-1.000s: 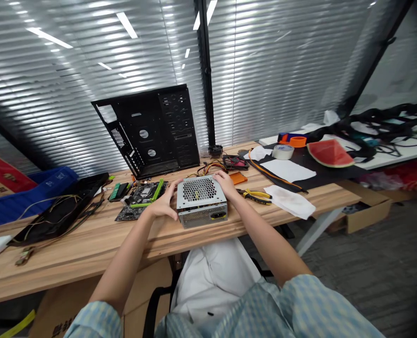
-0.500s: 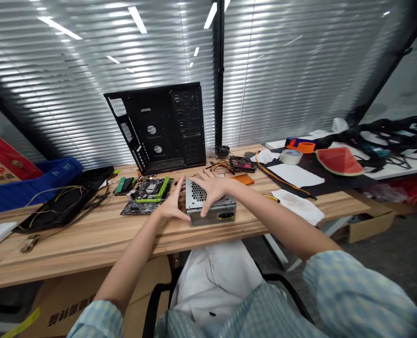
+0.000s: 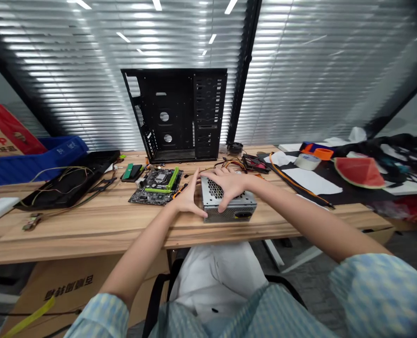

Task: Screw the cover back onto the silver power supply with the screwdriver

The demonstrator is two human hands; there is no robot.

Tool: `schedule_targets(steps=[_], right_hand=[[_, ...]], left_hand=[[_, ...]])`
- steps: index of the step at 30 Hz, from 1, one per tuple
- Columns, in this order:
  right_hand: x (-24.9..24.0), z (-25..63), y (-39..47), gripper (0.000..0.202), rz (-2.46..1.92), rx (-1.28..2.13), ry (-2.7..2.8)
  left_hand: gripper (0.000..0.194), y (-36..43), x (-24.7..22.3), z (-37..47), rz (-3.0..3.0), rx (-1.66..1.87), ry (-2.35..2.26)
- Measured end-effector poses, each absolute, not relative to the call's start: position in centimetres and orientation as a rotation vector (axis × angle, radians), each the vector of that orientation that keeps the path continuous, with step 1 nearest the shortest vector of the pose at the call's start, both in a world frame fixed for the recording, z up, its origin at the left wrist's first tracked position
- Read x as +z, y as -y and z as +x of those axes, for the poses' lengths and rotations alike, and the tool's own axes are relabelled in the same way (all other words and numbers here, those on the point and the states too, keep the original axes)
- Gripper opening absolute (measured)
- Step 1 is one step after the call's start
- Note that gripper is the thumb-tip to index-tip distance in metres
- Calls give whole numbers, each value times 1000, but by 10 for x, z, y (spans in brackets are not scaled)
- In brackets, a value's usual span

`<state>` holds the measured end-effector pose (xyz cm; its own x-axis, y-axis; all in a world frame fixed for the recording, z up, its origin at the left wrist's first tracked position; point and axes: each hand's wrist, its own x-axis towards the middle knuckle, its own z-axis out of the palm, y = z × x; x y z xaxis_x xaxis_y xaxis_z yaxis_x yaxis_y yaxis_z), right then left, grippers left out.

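A silver power supply box (image 3: 238, 210) with a perforated top lies near the front edge of the wooden table (image 3: 88, 230). My left hand (image 3: 188, 199) presses against its left side, fingers spread. My right hand (image 3: 227, 183) lies flat across its top, fingers reaching over the front left corner. Coloured cables (image 3: 229, 164) trail from the box's back. Just left of it lies a green and black motherboard (image 3: 157, 185). An empty black computer case (image 3: 180, 115) stands upright behind.
A black side panel with wires (image 3: 69, 180) lies at left, a blue bin (image 3: 32, 157) behind it. To the right are a tape roll (image 3: 307, 161), white papers (image 3: 312, 180) and a watermelon slice (image 3: 358, 171). A cardboard box (image 3: 71, 291) sits under the table.
My right hand moved from the box's right side onto its top. The view shifted, so the case and table now sit more to the right and squarer on.
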<state>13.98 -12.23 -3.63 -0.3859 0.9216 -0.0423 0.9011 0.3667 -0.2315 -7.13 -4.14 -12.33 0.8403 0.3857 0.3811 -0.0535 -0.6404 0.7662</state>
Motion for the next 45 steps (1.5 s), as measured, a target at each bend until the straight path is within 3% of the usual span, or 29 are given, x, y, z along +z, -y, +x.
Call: schedule_targets(steps=[8, 23, 30, 34, 39, 45], right_hand=[[-42, 144, 116, 141, -1751, 441, 2498], [-37, 136, 127, 136, -1742, 315, 2536], [-35, 127, 131, 146, -1919, 452, 2539], [-30, 159, 143, 145, -1682, 544, 2397], [-80, 227, 177, 147, -1169, 650, 1941], [-144, 231, 186, 164, -1115, 817, 1813]], left_hand=[[159, 47, -126, -72, 2129, 664, -194], [153, 46, -132, -68, 2137, 715, -197], [151, 42, -131, -69, 2133, 647, -142], [152, 39, -131, -70, 2128, 664, -141], [152, 37, -131, -72, 2110, 622, -183], [154, 32, -133, -71, 2080, 606, -199]])
